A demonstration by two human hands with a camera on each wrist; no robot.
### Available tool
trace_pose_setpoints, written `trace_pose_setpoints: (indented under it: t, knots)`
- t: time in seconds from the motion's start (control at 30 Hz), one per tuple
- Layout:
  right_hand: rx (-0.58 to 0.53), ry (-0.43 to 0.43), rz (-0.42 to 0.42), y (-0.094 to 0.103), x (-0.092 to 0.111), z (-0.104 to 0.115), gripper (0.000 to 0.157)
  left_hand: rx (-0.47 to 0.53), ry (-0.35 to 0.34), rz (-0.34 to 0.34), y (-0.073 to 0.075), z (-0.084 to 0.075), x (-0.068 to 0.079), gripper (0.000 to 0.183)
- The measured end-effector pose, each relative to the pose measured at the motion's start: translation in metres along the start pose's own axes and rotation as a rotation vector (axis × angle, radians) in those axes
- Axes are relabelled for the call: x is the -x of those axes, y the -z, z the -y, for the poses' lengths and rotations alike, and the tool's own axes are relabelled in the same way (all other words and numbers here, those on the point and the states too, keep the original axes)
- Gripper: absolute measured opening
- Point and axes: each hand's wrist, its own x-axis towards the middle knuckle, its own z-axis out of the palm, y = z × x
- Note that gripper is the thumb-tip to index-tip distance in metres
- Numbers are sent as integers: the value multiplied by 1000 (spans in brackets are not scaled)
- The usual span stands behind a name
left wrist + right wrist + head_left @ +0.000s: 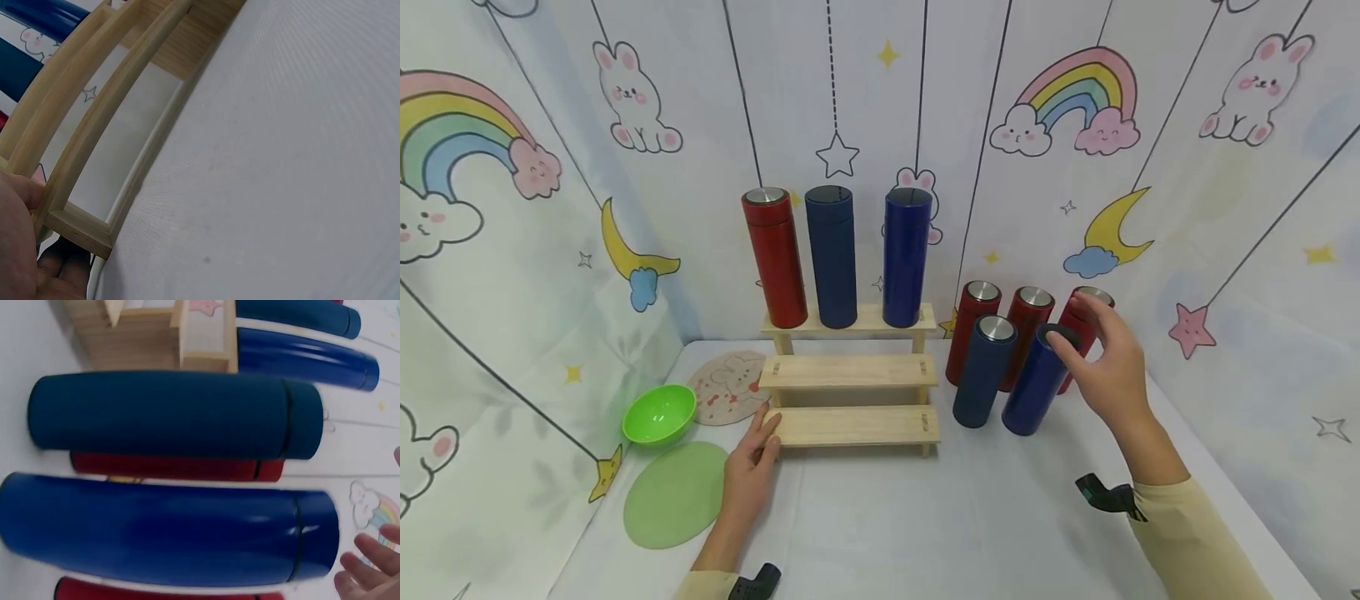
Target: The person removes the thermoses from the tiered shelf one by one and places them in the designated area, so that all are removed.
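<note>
A three-step wooden rack [848,427] stands mid-table, and my left hand [751,471] grips the left end of its lowest step; in the left wrist view the fingers [65,275] reach around that end. My right hand [1108,367], fingers spread, hovers at the top of a glossy blue thermos [1032,387]. In the right wrist view its fingertips [365,565] stand just off the cap end. Beside it are a dark teal-blue thermos [983,379] and, behind, red thermoses [973,333], the rightmost partly hidden by the hand.
On the rack's top step stand a red thermos [775,262], a dark blue thermos [832,262] and a bright blue thermos [906,262]. At left lie a green bowl [658,421], a green mat [676,500] and a rabbit-print mat [724,392]. Patterned cloth hangs behind.
</note>
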Motion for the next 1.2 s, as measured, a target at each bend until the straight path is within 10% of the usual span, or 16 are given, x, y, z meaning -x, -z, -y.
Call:
trace_pose_setpoints:
  t: [1.2]
  knots:
    - [-391,-32,274,-91,-78,89,68,-18,17,0,1,-2,-1,41]
